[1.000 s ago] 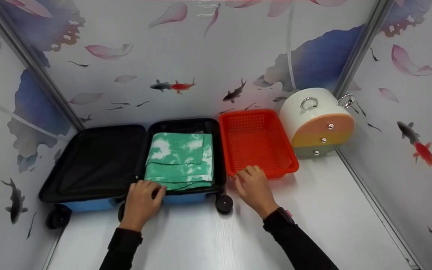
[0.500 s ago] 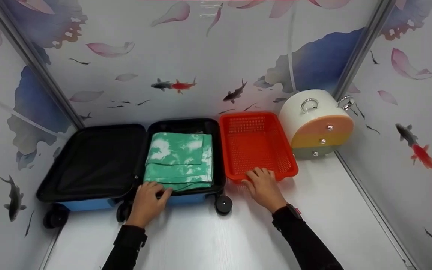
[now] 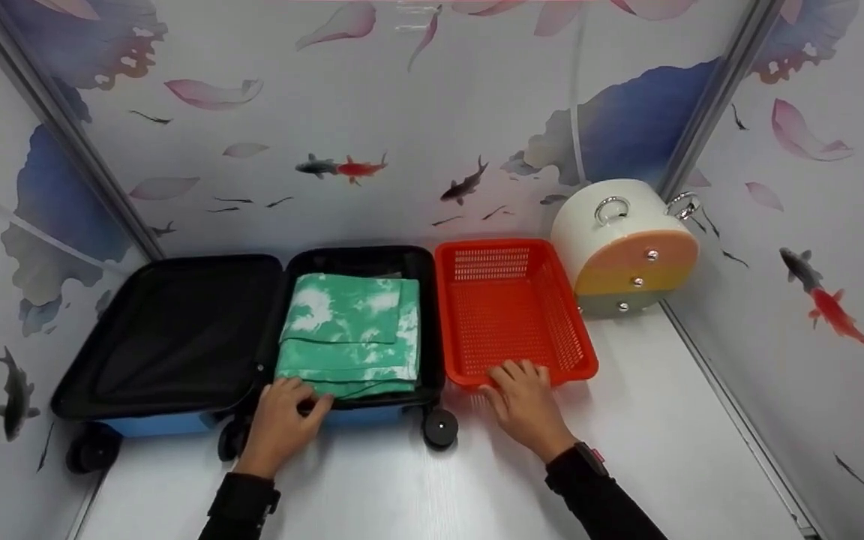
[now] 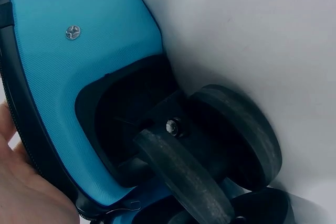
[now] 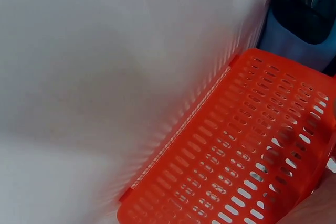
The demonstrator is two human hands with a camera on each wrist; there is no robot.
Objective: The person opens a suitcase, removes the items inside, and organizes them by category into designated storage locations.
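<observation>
An opened blue suitcase (image 3: 154,424) with black lining lies spread in two halves. Folded green-and-white tie-dye cloth (image 3: 349,319) fills its right half. My left hand (image 3: 278,427) grips the suitcase's front rim near the middle hinge, fingers over the edge. In the left wrist view, the suitcase's blue shell (image 4: 52,66) and a black wheel (image 4: 236,129) show beside that hand. Right of the suitcase stands a red slotted plastic basket (image 3: 516,311) with nothing in it. My right hand (image 3: 528,409) holds its front rim, fingers inside; the fingers appear through the slots in the right wrist view.
A white rounded box (image 3: 604,225) with several coloured drawers and ring handles stands right of the basket, against the back wall. Printed walls (image 3: 417,105) enclose the white table (image 3: 372,487) on three sides. Suitcase wheels (image 3: 440,429) stick out toward the front.
My right hand has shifted from the basket's front left corner to the middle of its front rim and taken hold. Suitcase and basket have both slid slightly toward me, away from the back wall.
</observation>
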